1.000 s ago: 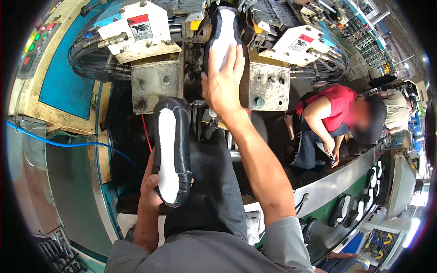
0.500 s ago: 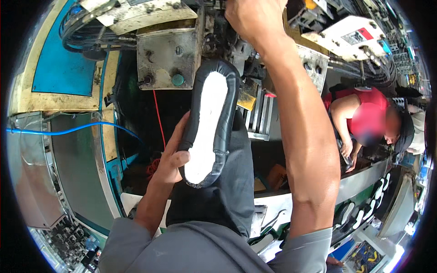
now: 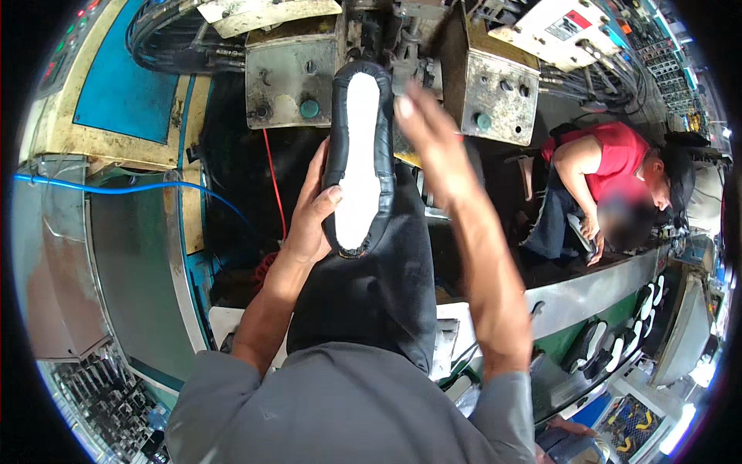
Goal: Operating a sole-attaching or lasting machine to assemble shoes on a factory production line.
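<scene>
A black shoe upper [image 3: 382, 147] with a long white insole board on its underside is held sole-up in front of the machine. My left hand [image 3: 312, 209] grips its left side near the heel end, thumb over the edge and the other fingers behind it. To the right of the toe end is my right hand [image 3: 434, 143], with nothing seen in it. Its fingers are stretched out and blurred by motion; whether they touch the upper's side is unclear.
Two grimy control boxes [image 3: 287, 81] [image 3: 498, 97] flank the machine head ahead. A blue hose [image 3: 116, 188] runs at left. At right, a co-worker in red [image 3: 610, 151] bends over a conveyor [image 3: 595, 298] carrying several black-and-white shoes [image 3: 591, 344].
My right hand has come down from the machine to beside the shoe upper. The view has shifted; the upper, still in my left hand, now sits straighter.
</scene>
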`<act>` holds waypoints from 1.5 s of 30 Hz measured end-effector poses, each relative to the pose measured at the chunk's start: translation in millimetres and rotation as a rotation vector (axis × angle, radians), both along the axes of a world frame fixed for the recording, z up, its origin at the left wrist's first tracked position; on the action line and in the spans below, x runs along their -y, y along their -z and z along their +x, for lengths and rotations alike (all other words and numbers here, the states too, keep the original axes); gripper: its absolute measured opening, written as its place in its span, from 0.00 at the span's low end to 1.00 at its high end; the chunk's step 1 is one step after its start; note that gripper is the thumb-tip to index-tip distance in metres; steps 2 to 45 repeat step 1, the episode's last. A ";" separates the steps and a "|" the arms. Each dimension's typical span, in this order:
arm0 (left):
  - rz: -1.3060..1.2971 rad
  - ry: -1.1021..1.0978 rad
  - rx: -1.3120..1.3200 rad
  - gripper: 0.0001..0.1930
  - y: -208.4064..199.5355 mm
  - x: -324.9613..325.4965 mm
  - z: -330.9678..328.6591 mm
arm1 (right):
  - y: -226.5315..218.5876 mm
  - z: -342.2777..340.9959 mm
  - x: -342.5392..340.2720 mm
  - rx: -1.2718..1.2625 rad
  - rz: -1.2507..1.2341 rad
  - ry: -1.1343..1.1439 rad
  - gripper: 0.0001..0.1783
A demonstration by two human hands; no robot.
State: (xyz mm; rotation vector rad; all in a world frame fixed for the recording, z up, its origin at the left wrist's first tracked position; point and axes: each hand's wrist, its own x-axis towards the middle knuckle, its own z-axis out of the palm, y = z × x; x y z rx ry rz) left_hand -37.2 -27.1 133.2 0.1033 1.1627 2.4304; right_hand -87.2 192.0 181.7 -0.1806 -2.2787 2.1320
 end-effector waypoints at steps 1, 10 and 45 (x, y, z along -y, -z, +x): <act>-0.023 -0.004 -0.011 0.52 -0.3 0.1 6.6 | -1.6 11.4 1.1 0.002 -0.004 0.007 0.51; -0.023 -0.004 -0.011 0.52 -0.3 0.1 6.6 | -1.6 11.4 1.1 0.002 -0.004 0.007 0.51; -0.023 -0.004 -0.011 0.52 -0.3 0.1 6.6 | -1.6 11.4 1.1 0.002 -0.004 0.007 0.51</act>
